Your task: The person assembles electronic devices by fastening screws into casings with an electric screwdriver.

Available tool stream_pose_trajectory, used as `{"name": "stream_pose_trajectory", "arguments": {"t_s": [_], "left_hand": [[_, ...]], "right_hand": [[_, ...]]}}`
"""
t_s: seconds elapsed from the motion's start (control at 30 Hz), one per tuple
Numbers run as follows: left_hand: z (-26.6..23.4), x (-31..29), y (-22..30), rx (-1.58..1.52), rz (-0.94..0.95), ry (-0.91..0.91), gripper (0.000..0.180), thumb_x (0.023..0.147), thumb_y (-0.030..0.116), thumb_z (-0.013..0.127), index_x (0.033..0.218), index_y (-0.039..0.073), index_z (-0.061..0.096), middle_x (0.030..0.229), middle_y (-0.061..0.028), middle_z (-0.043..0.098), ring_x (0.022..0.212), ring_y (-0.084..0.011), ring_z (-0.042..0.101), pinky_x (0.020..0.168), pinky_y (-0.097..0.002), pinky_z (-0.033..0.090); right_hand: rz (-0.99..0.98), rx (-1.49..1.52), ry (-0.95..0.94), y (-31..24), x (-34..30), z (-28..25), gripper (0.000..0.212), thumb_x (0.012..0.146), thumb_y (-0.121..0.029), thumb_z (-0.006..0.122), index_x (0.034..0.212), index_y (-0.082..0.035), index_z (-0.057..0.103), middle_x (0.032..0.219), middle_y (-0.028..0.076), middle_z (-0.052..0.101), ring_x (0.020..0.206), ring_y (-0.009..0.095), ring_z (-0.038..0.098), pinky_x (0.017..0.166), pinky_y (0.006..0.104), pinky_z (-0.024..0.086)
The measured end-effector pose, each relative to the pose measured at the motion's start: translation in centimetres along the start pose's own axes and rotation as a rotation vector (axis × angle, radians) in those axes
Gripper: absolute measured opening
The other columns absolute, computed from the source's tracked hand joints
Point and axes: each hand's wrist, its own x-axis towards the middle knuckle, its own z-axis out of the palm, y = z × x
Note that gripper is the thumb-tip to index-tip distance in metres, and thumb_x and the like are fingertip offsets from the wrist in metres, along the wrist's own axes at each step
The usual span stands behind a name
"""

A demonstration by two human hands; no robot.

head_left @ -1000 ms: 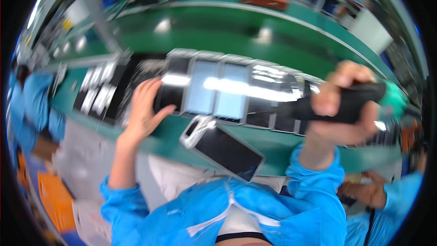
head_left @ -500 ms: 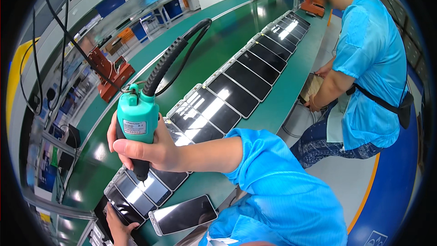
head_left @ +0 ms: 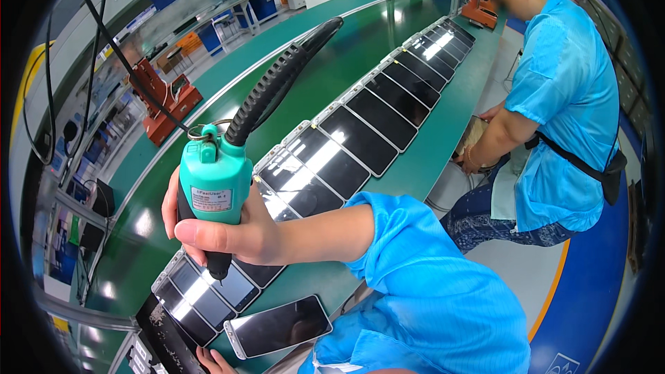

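My right hand is wrapped round a teal and black electric screwdriver, held upright with its tip down. The tip is over a row of phone-sized black screen panels in pale frames, close to the near ones; whether it touches one I cannot tell. Low in the picture, my left hand shows only its fingers, slightly apart with nothing seen in them. It is just below the near end of the row, by a single framed panel lying apart. The rest of that hand is cut off.
Beside the row's near end sits a dark tray with tiny pieces in it. The screwdriver's thick black cable arches above the green bench. Orange-red machines stand behind. At right a person in blue works with both hands low.
My left hand has left the nearest panel and moved down toward the lower edge. The screwdriver remains over the row in my right hand, slightly lower in the picture.
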Motion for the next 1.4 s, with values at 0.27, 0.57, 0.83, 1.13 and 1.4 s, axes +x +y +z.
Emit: {"name": "stream_pose_trajectory", "arguments": {"t_s": [0.27,0.57,0.83,1.13,1.4], "left_hand": [[3.0,0.2,-1.5,-0.073,0.066,0.267,0.055,0.083,0.035,0.045,0.124,0.004,0.025,0.115,-0.0225,0.04,0.103,-0.0313,0.041,0.084,-0.037,0.034],[3.4,-0.5,-0.7,-0.271,-0.01,0.387,0.045,0.084,0.034,0.042,0.12,0.007,0.033,0.115,-0.0185,0.042,0.102,-0.028,0.043,0.086,-0.0349,0.032],[4.3,0.0,-1.3,-0.353,0.1,0.511,0.035,0.081,0.026,0.051,0.105,0.001,0.045,0.102,-0.0168,0.047,0.09,-0.0239,0.044,0.08,-0.0323,0.035],[4.7,0.6,-3.4,-0.477,0.093,0.352,0.039,0.084,0.015,0.044,0.117,-0.001,0.032,0.117,-0.0141,0.035,0.109,-0.023,0.036,0.091,-0.03,0.028],[1.0,-0.1,2.5,-0.207,0.316,0.422,0.043,0.075,0.007,0.051,0.114,-0.002,0.037,0.112,-0.0149,0.043,0.104,-0.0253,0.041,0.086,-0.0353,0.033]], "right_hand": [[-0.007,-0.008,0.016,-0.2,-0.2,-0.2,0.017,0.071,-0.012,0.059,0.073,-0.001,0.045,0.057,0.004,0.047,0.041,0.009,0.047,0.038,0.0201,0.037],[0.033,-0.036,-0.042,0.0,-0.4,-0.4,0.017,0.07,-0.009,0.057,0.078,0.001,0.045,0.067,0.008,0.05,0.045,0.009,0.048,0.041,0.0196,0.039],[0.007,0.012,0.05,0.2,-0.1,0.5,0.019,0.07,-0.012,0.06,0.073,-0.001,0.045,0.058,0.004,0.047,0.041,0.009,0.047,0.038,0.02,0.038],[0.031,-0.006,0.021,0.4,-0.2,-0.5,0.015,0.071,-0.006,0.057,0.075,0.001,0.045,0.063,0.006,0.049,0.045,0.009,0.048,0.041,0.0208,0.04],[0.066,-0.005,-0.075,1.4,-1.1,-0.1,0.037,0.073,-0.026,0.05,0.095,0.002,0.04,0.082,0.014,0.043,0.052,0.016,0.047,0.046,0.0266,0.043]]}}
